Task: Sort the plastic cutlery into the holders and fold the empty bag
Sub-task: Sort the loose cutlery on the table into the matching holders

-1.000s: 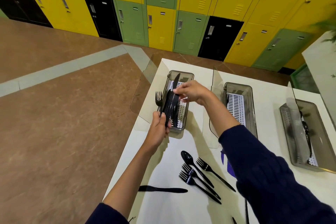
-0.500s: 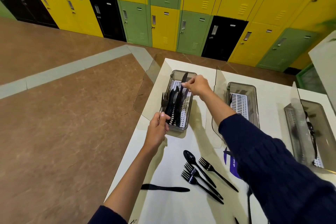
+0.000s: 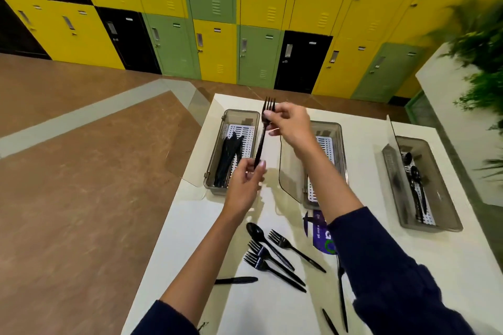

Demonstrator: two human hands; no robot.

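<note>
Sorting partway done; both hands, left hand (image 3: 245, 185) and right hand (image 3: 290, 125), pinch one fork (image 3: 262, 133) above the left holder (image 3: 231, 114); knives inside; loose forks (image 3: 275, 261) remain on table (image 3: 272, 313); bag (image 3: 318, 234) unfolded.

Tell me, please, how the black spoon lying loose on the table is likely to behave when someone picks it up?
The spoon looks like thin plastic, so probably very light and slightly bendy. Its glossy handle may be slippery. It lies right beside three forks, so lifting it could nudge them.
</note>
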